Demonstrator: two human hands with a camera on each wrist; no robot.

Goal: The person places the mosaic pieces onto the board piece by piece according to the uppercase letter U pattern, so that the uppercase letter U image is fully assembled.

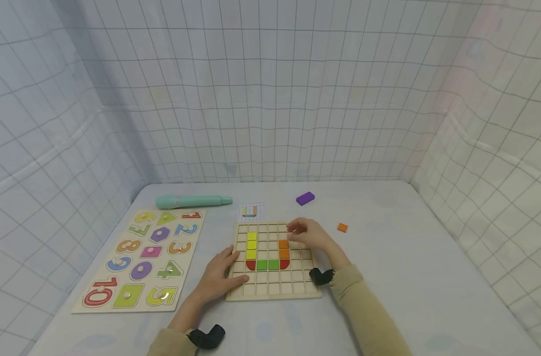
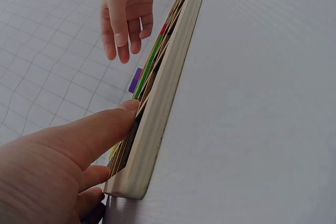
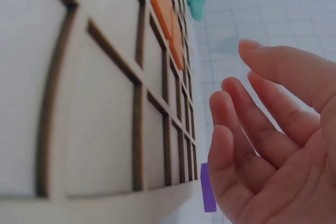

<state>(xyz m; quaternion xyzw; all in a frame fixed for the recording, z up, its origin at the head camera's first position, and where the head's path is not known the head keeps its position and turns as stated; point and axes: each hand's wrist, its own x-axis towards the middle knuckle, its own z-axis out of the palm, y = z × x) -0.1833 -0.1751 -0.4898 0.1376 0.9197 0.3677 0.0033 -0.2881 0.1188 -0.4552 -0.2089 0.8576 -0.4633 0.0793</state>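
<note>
A wooden grid board [image 1: 274, 297] lies in front of me, its cells holding a U of coloured tiles. Yellow square tiles [image 1: 251, 244] form the left side, green tiles [image 1: 273, 265] the bottom, red rounded tiles [image 1: 284, 264] the corners and two orange tiles [image 1: 283, 244] the right side. My left hand [image 1: 218, 277] rests at the board's left edge, thumb over the grid, fingers extended. Over the upper right cells hovers my right hand [image 1: 312, 234], just past the orange tiles. In the right wrist view its thumb stands apart from loosely bent fingers [image 3: 252, 124], nothing between them.
A loose orange tile [image 1: 343, 228] lies right of the board. Behind it are a small pattern card [image 1: 259, 212] showing a U and a purple block [image 1: 305, 198]. A teal marker [image 1: 194, 200] and a number-and-shape puzzle board [image 1: 193, 249] lie to the left.
</note>
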